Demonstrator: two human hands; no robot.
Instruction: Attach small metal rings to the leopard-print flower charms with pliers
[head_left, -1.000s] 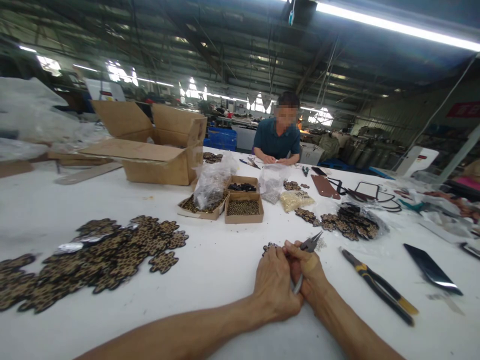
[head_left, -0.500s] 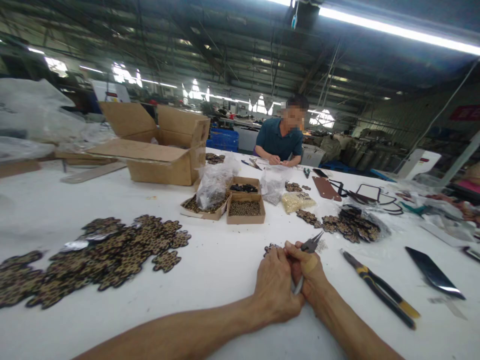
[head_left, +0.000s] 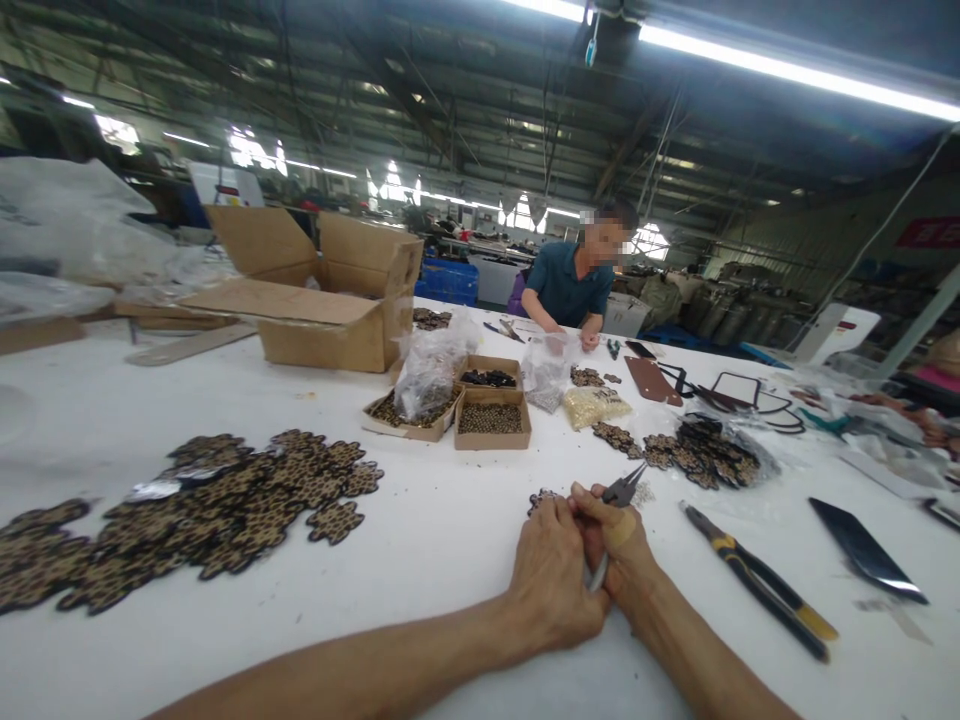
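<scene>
My left hand point(head_left: 551, 570) is closed on a leopard-print patch point(head_left: 538, 498) with a dark scalloped edge; only a bit of it shows past the fingers. Pressed against it is my right hand point(head_left: 621, 540), with a tan bandage strip near the thumb. It is wrapped round small pliers point(head_left: 624, 487), whose jaws point up and right while a pale handle shows below between the hands. What the fingertips pinch between them is hidden. Tiny silvery pieces point(head_left: 643, 493) lie just beyond the pliers' jaws.
Leopard-print patches point(head_left: 247, 510) are heaped at left, more point(head_left: 675, 455) at right. Small boxes of brass-coloured studs point(head_left: 491, 418) and black pieces point(head_left: 487, 377) stand ahead, near a large carton point(head_left: 326, 335). Yellow-black pliers point(head_left: 757, 580) and a phone point(head_left: 866, 548) lie right. A co-worker point(head_left: 574, 285) is opposite.
My hands hold nearly the same pose on the patch and pliers. Across the table, the co-worker has leaned to the right and lowered a hand to the clear plastic bag.
</scene>
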